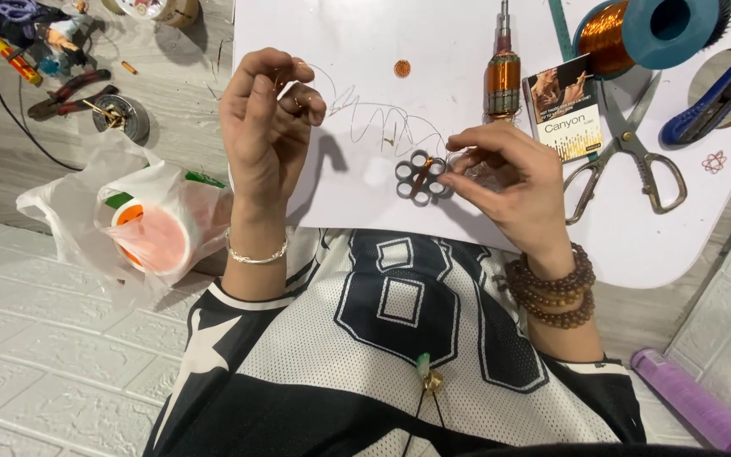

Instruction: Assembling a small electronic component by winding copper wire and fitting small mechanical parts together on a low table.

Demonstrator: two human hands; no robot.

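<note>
Thin copper wire (365, 110) kinks between both hands, above a flower-shaped metal ring cluster (421, 176).

A small rectangular box (564, 107) lies on the white table (636, 245), beside the scissors (628, 152). Its top is dark with a picture, its lower part white with gold stripes. A white plastic bag (120, 224) holding orange-and-white tape rolls sits at left.

Ring cluster (422, 176) on table (662, 245), scissors (628, 152) right, seemingly apart
</note>
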